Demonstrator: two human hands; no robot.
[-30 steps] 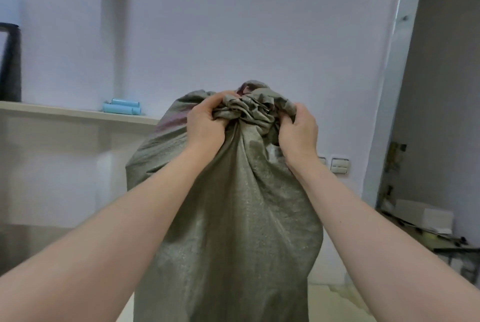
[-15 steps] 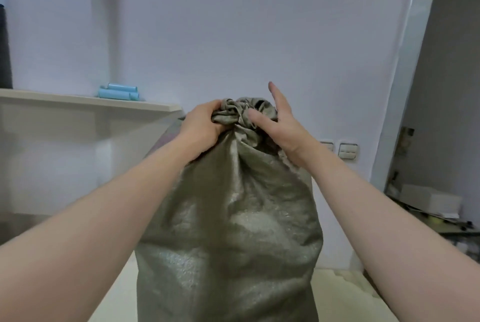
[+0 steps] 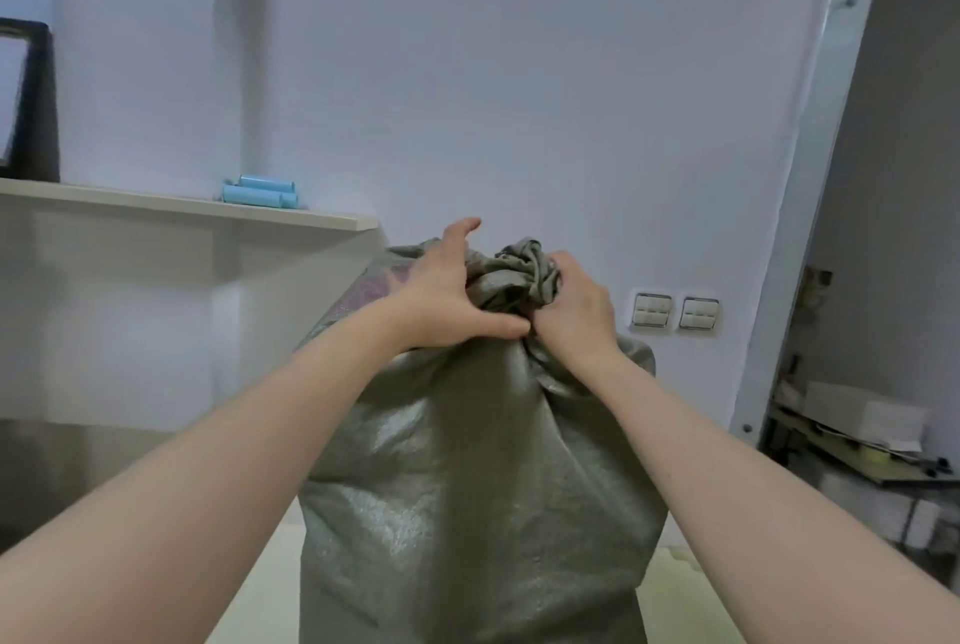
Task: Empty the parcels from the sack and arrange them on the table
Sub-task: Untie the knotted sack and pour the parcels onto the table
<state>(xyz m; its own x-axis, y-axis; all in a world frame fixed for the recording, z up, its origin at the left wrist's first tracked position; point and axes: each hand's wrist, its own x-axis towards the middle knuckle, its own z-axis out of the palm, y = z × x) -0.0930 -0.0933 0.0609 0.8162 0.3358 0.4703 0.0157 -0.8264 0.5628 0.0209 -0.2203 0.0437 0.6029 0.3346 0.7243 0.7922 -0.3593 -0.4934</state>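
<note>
Head view. A grey-green woven plastic sack [image 3: 467,477] stands upright directly below both hands, its base on a pale worktop [image 3: 260,602] and its body full and rounded. The mouth of the sack is gathered into a crumpled bunch between the hands. The left hand [image 3: 447,300] clasps the neck just under that bunch: the thumb lies across the near side and the index finger is lifted, while the other fingers pass behind the fabric, out of sight. The right hand [image 3: 571,310] grips the bunch itself with curled fingers, and its knuckles touch the tip of the left thumb. Beyond and to the left of the left hand, a pale wall shelf [image 3: 182,209] carries light-blue cylinders [image 3: 260,192]. Just right of the right hand, two white wall switches [image 3: 675,311] sit side by side.
</note>
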